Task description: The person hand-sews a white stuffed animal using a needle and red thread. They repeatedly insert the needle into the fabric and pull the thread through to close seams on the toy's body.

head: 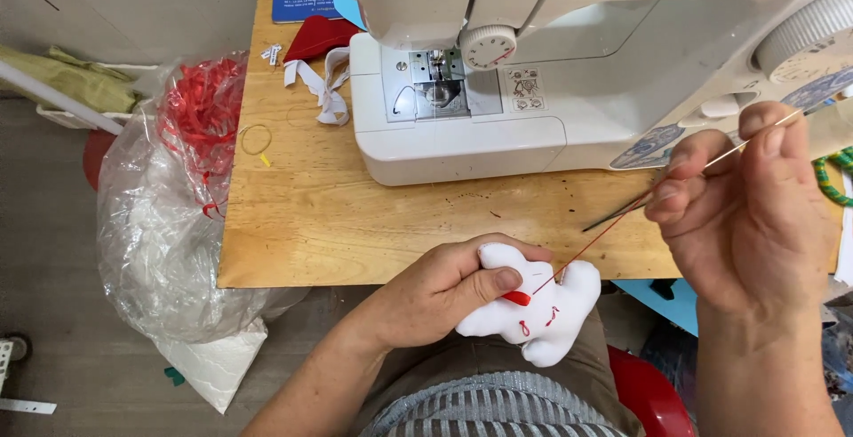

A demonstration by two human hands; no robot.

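My left hand grips a small white stuffed figure with red stitched marks, held just in front of the table edge above my lap. The thumb presses a short red strip against its front. A red thread runs taut from the figure up to my right hand. That hand is raised at the right and pinches a thin needle between thumb and fingers, drawing the thread upward.
A white sewing machine stands on the wooden table. White ribbon scraps, a red cloth piece and a yellow rubber band lie left of it. A clear plastic bag with red strips hangs off the left edge.
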